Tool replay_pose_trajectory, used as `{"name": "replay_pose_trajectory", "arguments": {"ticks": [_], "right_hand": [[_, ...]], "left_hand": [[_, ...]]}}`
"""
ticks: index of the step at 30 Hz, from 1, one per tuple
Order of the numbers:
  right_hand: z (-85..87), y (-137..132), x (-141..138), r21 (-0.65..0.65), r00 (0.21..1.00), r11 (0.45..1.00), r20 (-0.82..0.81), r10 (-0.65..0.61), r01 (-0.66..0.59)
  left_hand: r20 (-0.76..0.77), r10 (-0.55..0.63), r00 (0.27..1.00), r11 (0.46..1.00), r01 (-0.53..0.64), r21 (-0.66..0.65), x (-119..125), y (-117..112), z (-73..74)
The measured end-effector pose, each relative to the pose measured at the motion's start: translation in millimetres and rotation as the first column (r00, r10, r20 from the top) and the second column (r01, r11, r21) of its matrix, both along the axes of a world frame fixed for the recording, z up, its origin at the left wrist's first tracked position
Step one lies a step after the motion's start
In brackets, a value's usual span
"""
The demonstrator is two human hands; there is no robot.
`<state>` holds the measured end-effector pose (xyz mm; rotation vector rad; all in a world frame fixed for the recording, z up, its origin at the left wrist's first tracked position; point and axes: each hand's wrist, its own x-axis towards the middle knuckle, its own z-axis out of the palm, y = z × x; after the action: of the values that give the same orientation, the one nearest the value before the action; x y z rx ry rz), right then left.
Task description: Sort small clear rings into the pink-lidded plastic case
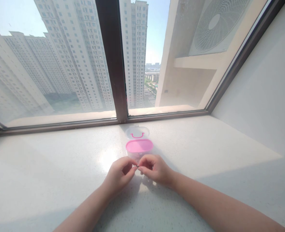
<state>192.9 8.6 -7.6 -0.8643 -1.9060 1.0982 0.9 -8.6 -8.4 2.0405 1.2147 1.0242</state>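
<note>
Two hands meet over the white speckled window ledge (47, 174), with wide room left and right and the dark window frame (60, 125) along its far edge. The left hand (119, 174) and right hand (155, 167) have their fingers (132, 170) pinched tight on one tiny dark object (137, 166). It sits just near of an open small clear plastic box with a pink insert (139, 146).

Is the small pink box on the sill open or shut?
Open: its clear lid lies swung back behind the pink box, leaving the top uncovered.
</note>
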Motion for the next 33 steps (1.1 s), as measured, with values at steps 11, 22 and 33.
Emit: {"name": "replay_pose_trajectory", "arguments": {"ticks": [11, 22, 33], "right_hand": [[13.7, 25, 19, 0.241, 0.881, 0.849, -0.08, -0.466, 0.471], [12.1, 35, 25, 0.238, 0.867, 0.859, 0.107, -0.487, 0.453], [10.7, 35, 27, 0.274, 0.878, 0.873, 0.151, -0.454, 0.404]], "left_hand": [[0.052, 0.006, 0.999, 1.0, -0.005, -0.012, 1, 1, -1.9], [0.024, -0.003, 1.0, 0.995, 0.005, -0.1, 2, 0, 2.0], [0.008, -0.022, 1.0, 0.992, 0.023, -0.122, 3, 0, 1.8]]}}
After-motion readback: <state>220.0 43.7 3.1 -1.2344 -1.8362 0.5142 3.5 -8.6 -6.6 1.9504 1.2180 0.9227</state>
